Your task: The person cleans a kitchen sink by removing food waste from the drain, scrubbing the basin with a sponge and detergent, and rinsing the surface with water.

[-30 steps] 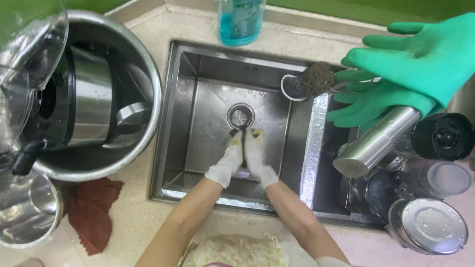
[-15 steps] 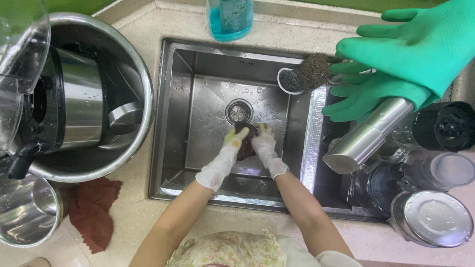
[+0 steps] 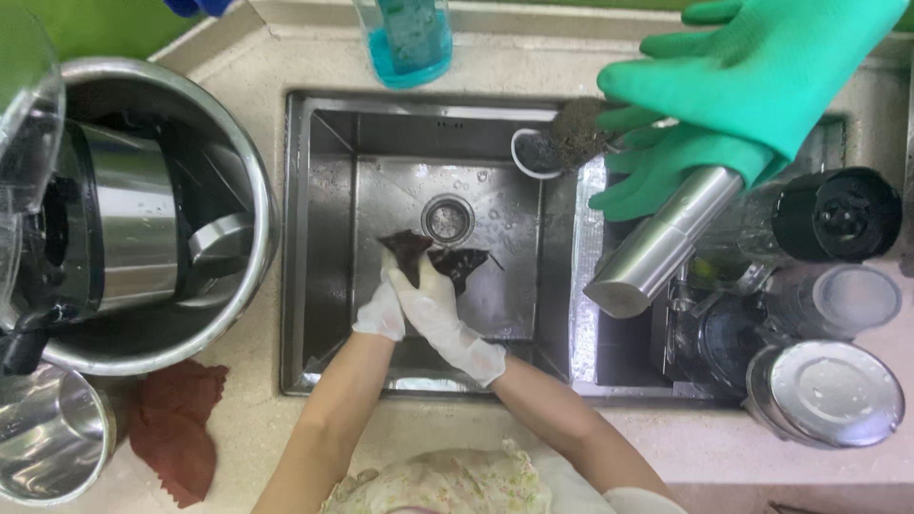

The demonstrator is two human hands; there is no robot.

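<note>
Both my hands wear thin white gloves and are inside the steel sink point(image 3: 324, 286), just below the round drain point(image 3: 447, 219). A wet dark brown cloth point(image 3: 462, 260) is bunched between them. My left hand point(image 3: 377, 315) grips the cloth's left part from underneath. My right hand point(image 3: 436, 306) lies over it, pressed against the left hand, with its fingers closed on the cloth. The cloth's ends stick out above the fingers on both sides.
A large steel bowl point(image 3: 252, 190) with a steel pot stands to the left. A blue liquid bottle point(image 3: 409, 38) stands behind the sink. Green rubber gloves point(image 3: 762, 86) hang over a steel cylinder point(image 3: 657, 243), lids and a black cup point(image 3: 838, 214). A brown rag point(image 3: 176, 428) lies on the counter.
My hands have drawn back from the drain toward me and gathered the dark cloth up between them. The cloth now shows above my fingers.
</note>
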